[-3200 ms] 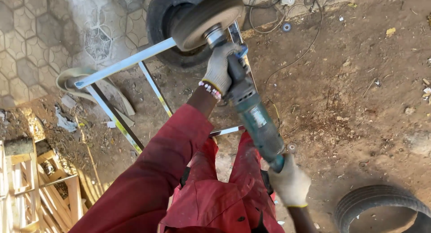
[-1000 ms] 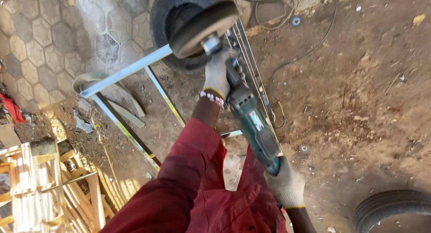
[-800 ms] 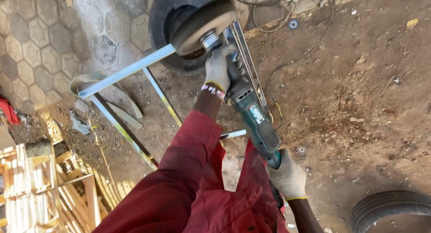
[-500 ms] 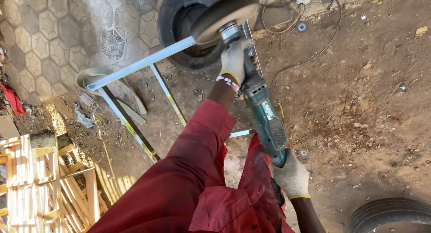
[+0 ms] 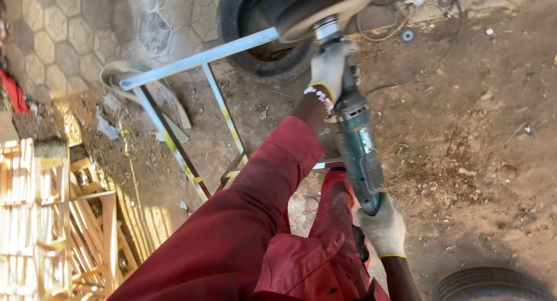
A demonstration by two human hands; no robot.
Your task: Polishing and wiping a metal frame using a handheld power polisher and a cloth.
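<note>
My view has shifted closer; both gloved hands, left hand (image 5: 329, 66) and right hand (image 5: 383, 228), grip the angle grinder (image 5: 355, 144), polishing the metal frame (image 5: 197, 60); next I judge steady pressure along the bar.

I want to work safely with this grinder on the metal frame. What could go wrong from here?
The disc could catch the metal frame and kick back toward the left hand just behind it. Sparks might reach the tyre under the frame. The cable on the ground could snag a foot.
</note>
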